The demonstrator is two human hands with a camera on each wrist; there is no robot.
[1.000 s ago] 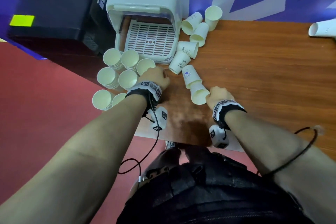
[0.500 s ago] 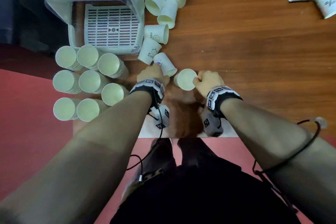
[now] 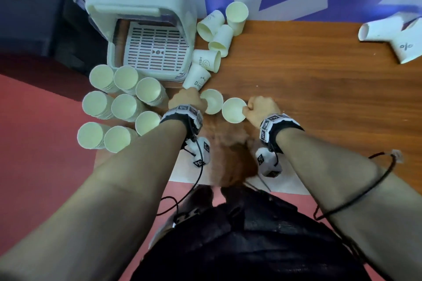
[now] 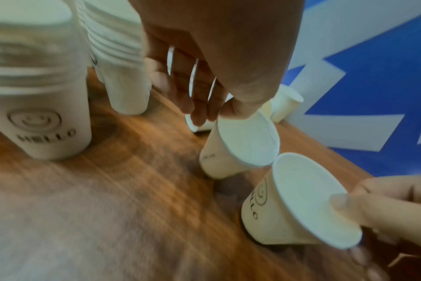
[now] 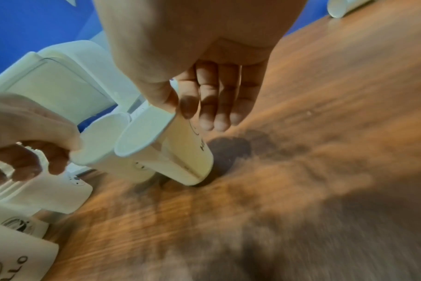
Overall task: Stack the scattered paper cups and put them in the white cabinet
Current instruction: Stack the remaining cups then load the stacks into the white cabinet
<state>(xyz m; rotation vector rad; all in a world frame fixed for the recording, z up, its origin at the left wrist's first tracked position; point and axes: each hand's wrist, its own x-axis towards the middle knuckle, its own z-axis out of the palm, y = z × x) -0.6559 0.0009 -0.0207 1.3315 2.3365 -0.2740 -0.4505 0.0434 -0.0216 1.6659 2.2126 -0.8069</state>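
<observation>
the job looks roughly at its middle, by my reading. eight stacks of cups (image 3: 127, 107) stand upright in a cluster at the left front corner of the wooden table (image 3: 319, 98), just in front of the white cabinet (image 3: 141, 20), and several show layered rims, so a good share of the stacking is done. none of them is inside yet: the cabinet stands open at the back left of the table with only its slotted tray (image 3: 156, 49) showing. the left hand (image 3: 186, 100) pinches the rim of one cup (image 3: 213, 104) between thumb and fingertips, the other fingers loosely curled, and the cup is tipped with its base near the table. the right hand (image 3: 260, 109) pinches the rim of a second cup (image 3: 234, 110) the same way, thumb inside the mouth and fingers down the outer wall; the two cups sit rim to rim, touching or nearly so, in the middle front of the table. i judge the step in hand is nesting one into the other. still loose are five cups lying or standing to the right of the cabinet (image 3: 211, 41) and two more tipped over at the far right edge (image 3: 392, 36). left to do: gather those, finish the stacks, then move every stack into the cabinet.
</observation>
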